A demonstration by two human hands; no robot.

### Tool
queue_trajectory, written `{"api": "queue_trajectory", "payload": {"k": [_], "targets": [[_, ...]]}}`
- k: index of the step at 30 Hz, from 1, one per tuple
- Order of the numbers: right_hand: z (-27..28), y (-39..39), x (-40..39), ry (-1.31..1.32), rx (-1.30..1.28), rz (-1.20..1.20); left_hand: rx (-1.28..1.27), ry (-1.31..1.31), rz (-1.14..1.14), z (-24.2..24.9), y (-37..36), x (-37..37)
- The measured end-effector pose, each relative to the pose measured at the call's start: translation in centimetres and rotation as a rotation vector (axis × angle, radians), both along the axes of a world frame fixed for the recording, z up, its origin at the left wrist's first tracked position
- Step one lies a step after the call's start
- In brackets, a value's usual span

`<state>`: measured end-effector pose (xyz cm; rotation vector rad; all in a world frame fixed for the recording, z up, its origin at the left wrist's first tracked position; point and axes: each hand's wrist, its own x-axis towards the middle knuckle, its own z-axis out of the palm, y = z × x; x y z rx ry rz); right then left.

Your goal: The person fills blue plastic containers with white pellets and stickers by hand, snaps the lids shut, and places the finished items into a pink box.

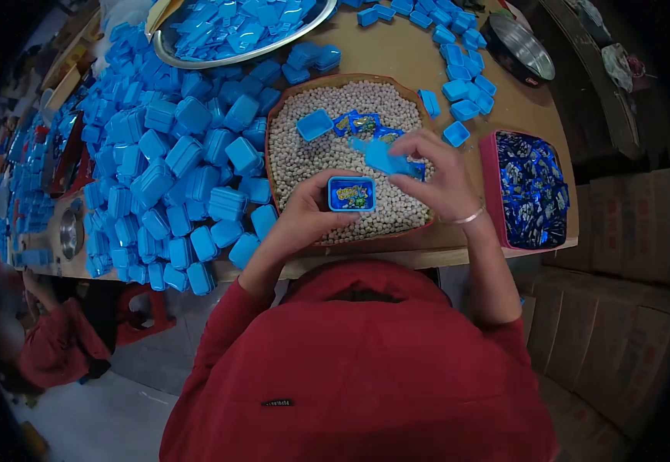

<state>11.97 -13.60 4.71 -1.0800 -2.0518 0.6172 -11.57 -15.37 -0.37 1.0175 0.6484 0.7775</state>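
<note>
My left hand [309, 215] grips a small blue plastic box [331, 202], upright, with a shiny printed packet [352, 195] lying inside it. Just to the right, my right hand [441, 175] pinches a flat blue plastic lid [383, 158] between thumb and fingers, apart from the box. Both hands are over a wide tray [272, 171] filled with pale round pellets [381, 96]. On the pellets rest an open blue box [315, 125] and several printed packets [364, 123], partly hidden by my right hand.
A large heap of closed blue boxes [188, 158] covers the table's left side. Behind it stands a metal basin [167, 55] of blue lids. Open blue boxes [458, 91] and a round metal pan [521, 52] lie back right. A pink container [491, 185] holds packets. Another person [58, 346] is at left.
</note>
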Motion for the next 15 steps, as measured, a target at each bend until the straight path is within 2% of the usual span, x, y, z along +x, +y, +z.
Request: {"api": "queue_trajectory", "payload": {"k": [1,4,15], "targets": [[1.2,-1.1,-0.3,0.088,-0.047,0.082,0.012,0.036,0.011,0.2,0.0,0.1],[2.2,-2.9,-1.6,-0.049,0.05,0.156,0.055,0.11,0.009,1.3,0.2,0.8],[2.2,-3.3,-2.6,-0.034,0.127,0.135,0.171,0.109,0.022,2.1,0.0,0.6]]}}
